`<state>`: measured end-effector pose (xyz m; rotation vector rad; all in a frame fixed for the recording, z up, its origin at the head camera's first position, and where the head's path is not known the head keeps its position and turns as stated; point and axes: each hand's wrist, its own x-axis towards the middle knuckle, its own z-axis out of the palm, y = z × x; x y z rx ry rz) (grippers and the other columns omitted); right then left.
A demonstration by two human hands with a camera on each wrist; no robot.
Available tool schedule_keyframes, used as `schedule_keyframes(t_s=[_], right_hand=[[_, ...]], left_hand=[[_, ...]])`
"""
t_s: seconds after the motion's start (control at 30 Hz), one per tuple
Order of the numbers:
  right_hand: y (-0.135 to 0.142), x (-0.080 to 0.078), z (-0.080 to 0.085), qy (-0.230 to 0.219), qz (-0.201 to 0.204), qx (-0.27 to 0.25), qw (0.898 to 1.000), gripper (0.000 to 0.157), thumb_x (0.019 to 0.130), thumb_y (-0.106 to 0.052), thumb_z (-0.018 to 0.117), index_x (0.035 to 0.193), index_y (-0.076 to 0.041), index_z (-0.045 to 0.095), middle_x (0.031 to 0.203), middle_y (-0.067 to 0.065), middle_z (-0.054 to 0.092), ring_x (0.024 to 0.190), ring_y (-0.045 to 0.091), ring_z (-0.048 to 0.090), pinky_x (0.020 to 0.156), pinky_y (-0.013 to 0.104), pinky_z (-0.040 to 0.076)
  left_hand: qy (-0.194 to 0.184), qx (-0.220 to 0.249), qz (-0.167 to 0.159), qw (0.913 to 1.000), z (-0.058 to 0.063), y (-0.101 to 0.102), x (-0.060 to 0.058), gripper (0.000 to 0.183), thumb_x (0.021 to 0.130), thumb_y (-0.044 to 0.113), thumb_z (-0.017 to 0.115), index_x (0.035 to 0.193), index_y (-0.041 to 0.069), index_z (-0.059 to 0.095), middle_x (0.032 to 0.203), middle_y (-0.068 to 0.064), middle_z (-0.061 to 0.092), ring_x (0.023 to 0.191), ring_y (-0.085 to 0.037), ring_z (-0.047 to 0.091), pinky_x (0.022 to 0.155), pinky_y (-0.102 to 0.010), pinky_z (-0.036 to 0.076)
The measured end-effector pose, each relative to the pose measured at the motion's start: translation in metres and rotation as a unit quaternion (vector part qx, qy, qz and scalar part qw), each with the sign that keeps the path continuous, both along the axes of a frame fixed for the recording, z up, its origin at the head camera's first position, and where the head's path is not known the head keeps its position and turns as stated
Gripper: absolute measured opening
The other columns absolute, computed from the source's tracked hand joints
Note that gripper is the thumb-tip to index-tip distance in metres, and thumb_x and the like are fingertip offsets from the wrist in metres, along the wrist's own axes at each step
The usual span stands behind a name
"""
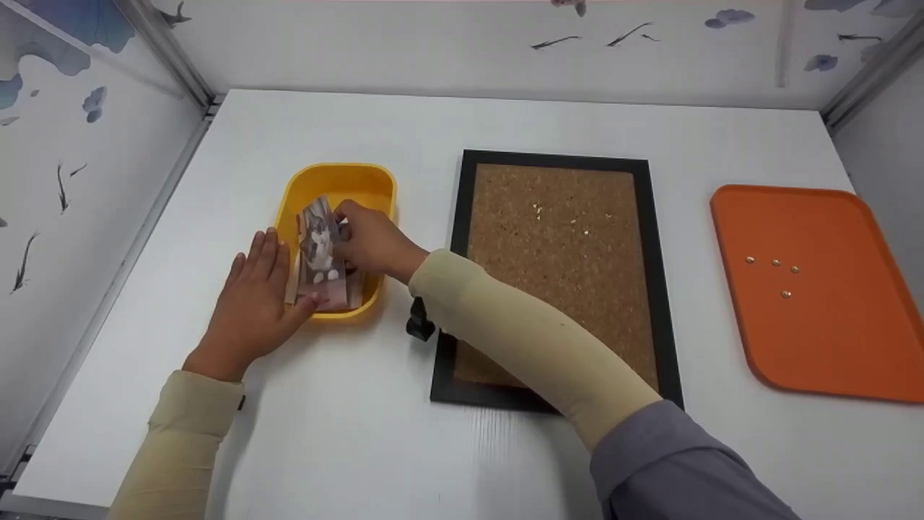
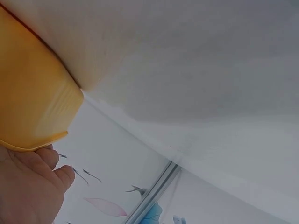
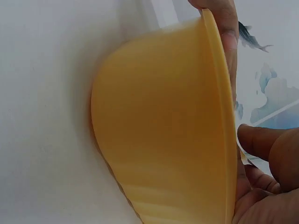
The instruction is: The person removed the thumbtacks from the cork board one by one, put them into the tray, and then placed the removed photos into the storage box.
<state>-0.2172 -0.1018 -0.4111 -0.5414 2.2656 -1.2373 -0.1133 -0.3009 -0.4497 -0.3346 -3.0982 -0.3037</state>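
A yellow plastic bin (image 1: 361, 186) stands left of centre, with several photo prints in it. My right hand (image 1: 377, 242) reaches over its right side and pinches the right edge of a photo (image 1: 319, 245) that shows a light-coloured animal. My left hand (image 1: 253, 303) rests flat on the bin's left rim, fingers straight, thumb over the photo's lower end. The left wrist view shows that hand (image 2: 35, 186) against the rim from below. Past the bin wall (image 3: 159, 116) in the right wrist view, a small edge of a print shows by the thumb and fingers of my right hand (image 3: 275, 172).
A black-framed cork board (image 1: 556, 224) lies at the middle, partly under my right forearm, with several small gold pins (image 1: 537, 209) on it. An orange tray (image 1: 830, 332) at the right carries several more pins (image 1: 776, 262). Patterned panels wall the white table (image 1: 346, 448).
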Motion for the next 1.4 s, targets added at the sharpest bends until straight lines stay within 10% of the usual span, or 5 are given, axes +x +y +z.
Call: schedule_keyframes(t_s=[0.43, 0.73, 1.23, 1.4], right_hand=[[-0.004, 0.017, 0.0, 0.153, 0.093, 0.147, 0.973, 0.058, 0.1, -0.04, 0.058, 0.148, -0.013, 0.041, 0.131, 0.001, 0.055, 0.108, 0.012, 0.053, 0.105, 0.026, 0.042], [0.0, 0.024, -0.001, 0.303, 0.139, 0.266, 0.905, 0.063, 0.099, -0.055, 0.048, 0.149, -0.016, 0.042, 0.144, 0.007, 0.046, 0.134, 0.027, 0.04, 0.115, 0.048, 0.025], [0.015, 0.022, -0.009, 0.341, 0.138, 0.324, 0.871, 0.076, 0.097, -0.068, 0.036, 0.154, -0.019, 0.037, 0.156, 0.011, 0.032, 0.146, 0.034, 0.022, 0.117, 0.059, 0.012], [0.017, 0.023, -0.012, 0.335, 0.135, 0.322, 0.875, 0.078, 0.095, -0.071, 0.036, 0.154, -0.02, 0.038, 0.156, 0.011, 0.033, 0.147, 0.036, 0.02, 0.117, 0.06, 0.011]], left_hand=[[0.008, 0.0, 0.004, 1.0, -0.001, 0.001, -0.002, 0.093, 0.098, 0.064, 0.039, 0.154, -0.007, 0.018, 0.163, -0.023, 0.008, 0.151, -0.035, 0.0, 0.119, -0.055, 0.004], [0.015, 0.01, -0.003, 0.9998, -0.002, 0.0, -0.001, 0.091, 0.099, 0.061, 0.041, 0.153, -0.009, 0.02, 0.162, -0.025, 0.008, 0.151, -0.036, 0.001, 0.118, -0.057, 0.005], [0.013, 0.008, -0.002, 0.9999, 0.001, 0.001, -0.001, 0.091, 0.099, 0.061, 0.042, 0.152, -0.01, 0.021, 0.162, -0.026, 0.008, 0.151, -0.036, 0.0, 0.118, -0.057, 0.005], [0.014, 0.01, -0.001, 0.9998, 0.0, 0.001, 0.001, 0.091, 0.099, 0.061, 0.042, 0.152, -0.01, 0.02, 0.162, -0.026, 0.007, 0.151, -0.037, 0.0, 0.118, -0.057, 0.005]])
